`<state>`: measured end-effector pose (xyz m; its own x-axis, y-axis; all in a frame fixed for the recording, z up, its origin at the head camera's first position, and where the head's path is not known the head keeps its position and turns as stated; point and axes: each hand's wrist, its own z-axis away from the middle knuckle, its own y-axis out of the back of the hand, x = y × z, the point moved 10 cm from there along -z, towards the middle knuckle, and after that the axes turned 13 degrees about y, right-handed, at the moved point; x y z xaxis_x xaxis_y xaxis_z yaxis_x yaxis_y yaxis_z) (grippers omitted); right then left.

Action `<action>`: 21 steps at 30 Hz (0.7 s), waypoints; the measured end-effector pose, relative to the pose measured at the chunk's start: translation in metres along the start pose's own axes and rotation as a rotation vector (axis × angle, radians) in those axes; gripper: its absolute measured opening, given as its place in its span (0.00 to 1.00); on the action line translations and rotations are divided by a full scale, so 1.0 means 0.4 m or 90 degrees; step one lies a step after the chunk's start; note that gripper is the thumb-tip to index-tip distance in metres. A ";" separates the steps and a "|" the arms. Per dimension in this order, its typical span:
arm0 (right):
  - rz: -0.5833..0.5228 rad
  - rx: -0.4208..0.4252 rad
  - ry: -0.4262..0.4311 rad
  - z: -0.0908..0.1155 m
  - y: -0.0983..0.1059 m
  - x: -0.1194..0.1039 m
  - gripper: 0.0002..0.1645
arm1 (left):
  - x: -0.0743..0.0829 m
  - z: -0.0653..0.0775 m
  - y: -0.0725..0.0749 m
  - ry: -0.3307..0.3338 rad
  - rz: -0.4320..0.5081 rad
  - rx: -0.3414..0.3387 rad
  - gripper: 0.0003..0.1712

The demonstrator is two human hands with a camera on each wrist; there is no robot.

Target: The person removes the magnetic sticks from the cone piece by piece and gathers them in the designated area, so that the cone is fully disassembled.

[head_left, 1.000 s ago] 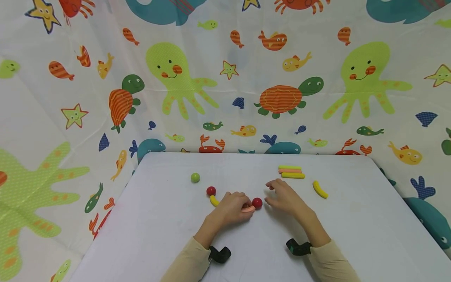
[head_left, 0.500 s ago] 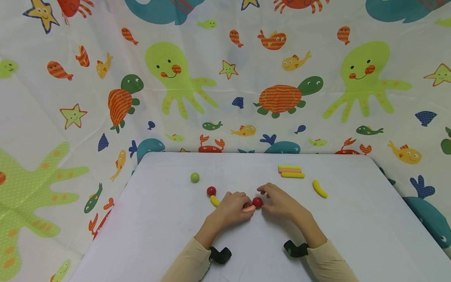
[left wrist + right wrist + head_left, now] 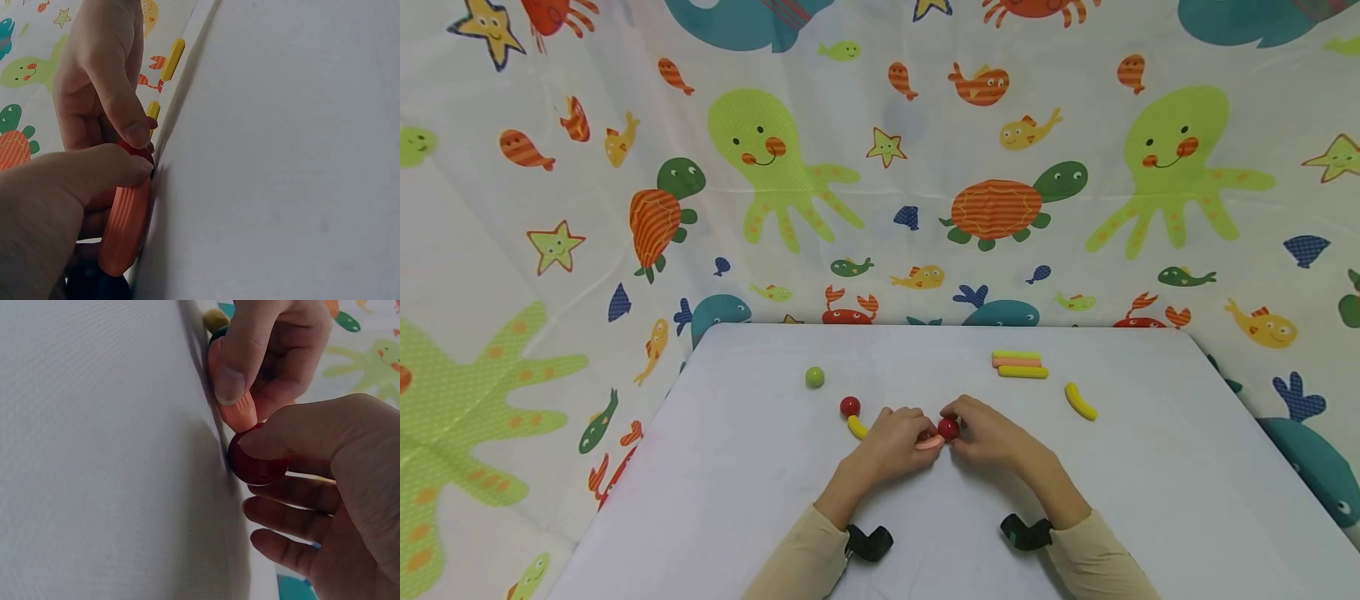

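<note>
**Two grips, one point of contact**

We have the left hand (image 3: 891,442) pinching the orange curved piece (image 3: 128,231), and the right hand (image 3: 992,433) with thumb and finger on the red ball (image 3: 257,461)! That ball sits between the hands, touching the curve's end.

By our reckoning it's partway: just past the left hand, on its left, a second red ball (image 3: 850,407) and a yellow curved piece (image 3: 857,428) already sit together; whether anything is fastened, we can't tell. Seemingly unused: a green ball (image 3: 815,377) farther off beyond the left hand, three sticks (image 3: 1018,363) beyond the right hand, and another yellow curved piece (image 3: 1081,402) out to its right.

And the difference? A second ago we saw the right hand standing clear of the ball; now it has come in and taken hold. The left hand has barely stirred, and those spare pieces lie just where they were.
</note>
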<state>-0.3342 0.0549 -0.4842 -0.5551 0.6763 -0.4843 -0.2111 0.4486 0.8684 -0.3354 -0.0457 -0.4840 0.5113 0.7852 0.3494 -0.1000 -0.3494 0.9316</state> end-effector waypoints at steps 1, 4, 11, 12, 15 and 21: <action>0.003 -0.001 0.001 -0.001 -0.001 -0.001 0.25 | 0.000 0.000 0.000 0.000 0.001 0.000 0.11; 0.007 0.001 -0.001 -0.002 -0.002 -0.001 0.24 | -0.001 0.000 0.000 0.001 0.006 0.002 0.12; 0.009 0.007 -0.013 -0.003 -0.003 0.002 0.24 | -0.001 0.000 0.001 -0.001 0.015 0.003 0.11; 0.009 0.007 -0.013 -0.003 -0.003 0.002 0.23 | -0.001 -0.001 0.002 -0.002 0.016 0.004 0.11; 0.007 0.010 -0.015 -0.003 -0.002 0.002 0.22 | 0.000 0.000 0.002 -0.004 0.019 0.006 0.11; -0.001 0.016 -0.026 -0.003 -0.001 0.007 0.21 | 0.000 0.000 0.003 -0.003 0.026 0.011 0.11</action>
<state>-0.3366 0.0560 -0.4856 -0.5212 0.6991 -0.4894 -0.1915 0.4630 0.8654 -0.3354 -0.0463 -0.4830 0.5117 0.7674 0.3863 -0.1067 -0.3894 0.9149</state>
